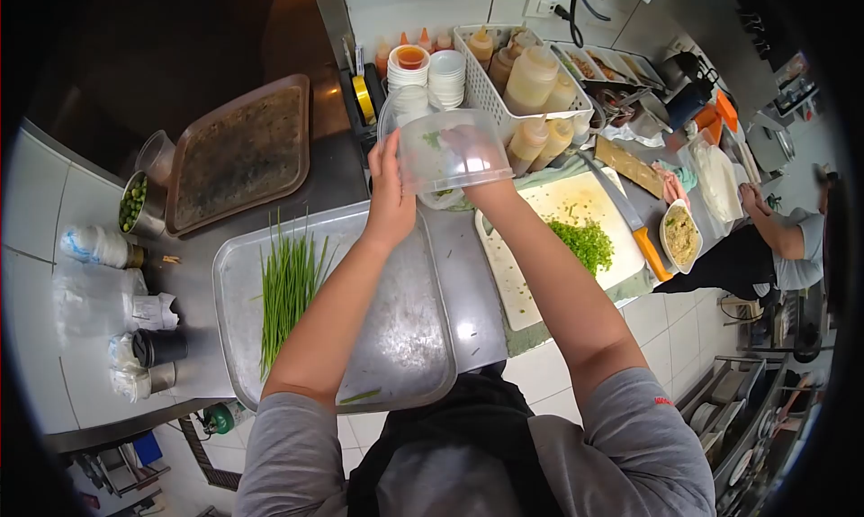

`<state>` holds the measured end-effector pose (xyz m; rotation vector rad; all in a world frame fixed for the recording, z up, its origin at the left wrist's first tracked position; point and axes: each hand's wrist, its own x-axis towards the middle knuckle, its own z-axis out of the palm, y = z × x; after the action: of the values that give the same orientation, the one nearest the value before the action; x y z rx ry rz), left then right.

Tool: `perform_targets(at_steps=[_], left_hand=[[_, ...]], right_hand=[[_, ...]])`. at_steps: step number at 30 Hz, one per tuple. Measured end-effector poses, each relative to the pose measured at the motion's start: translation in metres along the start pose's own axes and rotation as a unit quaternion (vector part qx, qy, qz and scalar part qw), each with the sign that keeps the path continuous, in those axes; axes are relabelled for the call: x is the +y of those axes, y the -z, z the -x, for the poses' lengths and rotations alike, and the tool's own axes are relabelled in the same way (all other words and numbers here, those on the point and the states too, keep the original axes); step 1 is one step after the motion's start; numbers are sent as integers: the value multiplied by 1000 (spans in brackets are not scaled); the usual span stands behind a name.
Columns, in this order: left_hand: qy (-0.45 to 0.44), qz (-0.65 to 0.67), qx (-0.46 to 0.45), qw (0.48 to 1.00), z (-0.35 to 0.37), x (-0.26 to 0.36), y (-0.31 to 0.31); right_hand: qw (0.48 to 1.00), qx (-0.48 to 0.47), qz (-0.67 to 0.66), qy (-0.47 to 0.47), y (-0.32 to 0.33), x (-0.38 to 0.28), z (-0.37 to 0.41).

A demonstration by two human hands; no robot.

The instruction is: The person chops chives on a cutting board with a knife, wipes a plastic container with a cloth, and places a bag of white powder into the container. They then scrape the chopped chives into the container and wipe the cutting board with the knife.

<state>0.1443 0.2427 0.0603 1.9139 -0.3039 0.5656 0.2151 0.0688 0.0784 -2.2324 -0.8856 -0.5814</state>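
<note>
A clear plastic container (486, 152) is tilted between my hands, over the back of the counter. My left hand (390, 184) grips its left side, fingers pointing up along the wall. My right hand (486, 191) is at its lower right, its fingers blurred behind the plastic. Green bits show through the container. Below my left forearm, long green chives (286, 292) lie on a metal tray (396, 328). By my right forearm, finely chopped greens (583, 245) are heaped on a white cutting board (522, 287). An orange-handled knife (650, 251) rests along the board's right edge.
Stacked white cups (446, 80) and a white basket (486, 80) of sauce bottles stand at the back. A dark, worn tray (238, 152) lies back left, beside a tub of green pieces (133, 206). A bowl of food (681, 238) sits right, near another person (783, 238).
</note>
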Motion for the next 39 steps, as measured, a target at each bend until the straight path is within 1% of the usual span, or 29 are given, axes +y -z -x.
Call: perform_targets(at_steps=[2, 4, 6, 7, 8, 9, 10, 12, 13, 15, 16, 17, 19, 20, 21, 23, 24, 25, 27, 28, 30, 31, 32, 33, 35, 37, 39], left_hand=[[9, 24, -5, 1000, 2, 2, 0], [17, 20, -6, 1000, 4, 6, -2], [19, 18, -2, 1000, 2, 10, -4], [4, 1, 4, 1000, 2, 11, -5], [-10, -17, 11, 1000, 3, 12, -6], [-9, -18, 16, 1000, 3, 13, -7], [-6, -24, 15, 1000, 3, 12, -6], [-1, -32, 20, 999, 2, 10, -3], [-9, -34, 23, 999, 3, 8, -2], [-12, -38, 33, 999, 2, 7, 1], [-27, -53, 33, 998, 0, 10, 3], [-43, -69, 32, 996, -1, 11, 4], [-51, -76, 40, 995, -2, 14, 6], [-54, -69, 41, 995, -3, 17, 7], [-56, -62, 40, 996, -4, 19, 7], [-46, -42, 51, 997, -4, 20, 8], [-37, -43, 46, 997, -4, 20, 10], [-29, -44, 40, 998, -5, 19, 10], [-42, -71, 41, 996, -3, 16, 9], [-55, -97, 37, 993, 0, 15, 8], [-45, -95, 37, 994, 7, 13, 4], [-35, -94, 35, 994, 9, 13, 3], [-34, -92, 35, 995, 10, 13, 3], [-25, -78, 32, 996, 11, 13, 3], [-15, -64, 33, 997, 12, 14, 3], [-32, -65, 29, 997, 13, 15, 2], [-40, -82, 36, 995, 13, 20, 1]], right_hand=[[1000, -18, -17, -4, 0, -3, 1], [999, -32, -30, -8, 1, -5, 7], [999, 42, -7, 21, 1, -4, 16], [999, 40, -8, 23, 1, -7, 14], [993, -70, 84, -40, -1, -11, 11], [963, -177, 175, -101, -1, -14, 7], [964, -178, 175, -96, -13, -7, 9], [995, -13, 98, -9, -49, 14, 17], [995, -18, 95, -4, -45, 10, 15], [995, -96, 23, -15, -22, 2, 12], [996, -82, 28, 31, -16, 4, 18], [995, -88, 26, 37, -11, 3, 18], [995, -39, 12, 96, -4, 0, 11], [994, -7, 17, 108, -5, -2, 2], [994, -9, 15, 112, -7, -6, -2], [997, -48, 57, -14, -12, -14, -10], [1000, 3, -9, 19, -14, -17, -16], [1000, 3, -10, 23, -16, -19, -18], [990, -12, -131, -57, -19, -23, -16], [990, -13, -131, -56, -19, -22, -11], [987, -47, -126, -88, -17, -19, 3], [987, -48, -125, -89, -16, -15, 17], [998, -39, -53, 10, -14, -10, 32], [993, -31, 19, 109, -14, -4, 42], [994, -37, 19, 101, -12, -4, 40], [995, -43, 16, 93, -13, -7, 31], [998, -64, 0, 3, -18, -12, 11]])
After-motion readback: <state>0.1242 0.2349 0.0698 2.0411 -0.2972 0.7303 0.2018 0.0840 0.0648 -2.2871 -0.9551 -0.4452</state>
